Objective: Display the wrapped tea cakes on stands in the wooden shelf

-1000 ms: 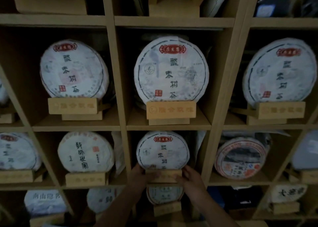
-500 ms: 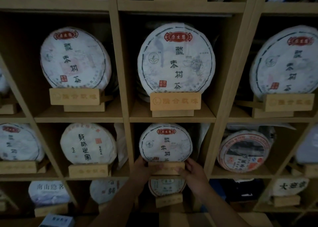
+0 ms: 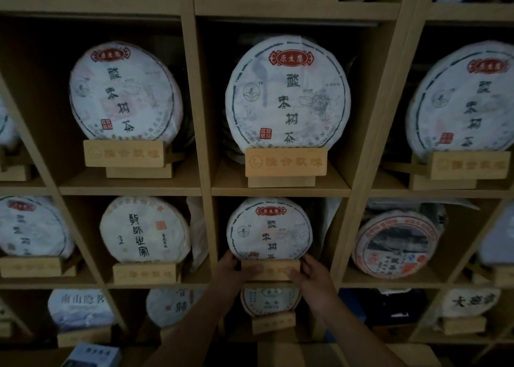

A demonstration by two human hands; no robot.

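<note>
A round tea cake [image 3: 269, 229] in white paper with a red label stands upright on a small wooden stand [image 3: 271, 269] in the middle cubby of the wooden shelf [image 3: 281, 192]. My left hand [image 3: 230, 272] grips the stand's left end. My right hand [image 3: 313, 279] grips its right end, thumb across the front. Both forearms reach up from the bottom of the view. The stand's base is hidden behind my hands.
Every neighbouring cubby holds a wrapped cake on a stand, such as the large one directly above [image 3: 288, 94] and the one at left [image 3: 145, 229]. A smaller cake [image 3: 270, 301] sits in the cubby below my hands. A white box [image 3: 91, 355] lies at bottom left.
The view has shifted slightly, so the shelf sits lower in frame. Both hands have stayed on the stand's ends; the cake and stand look barely moved.
</note>
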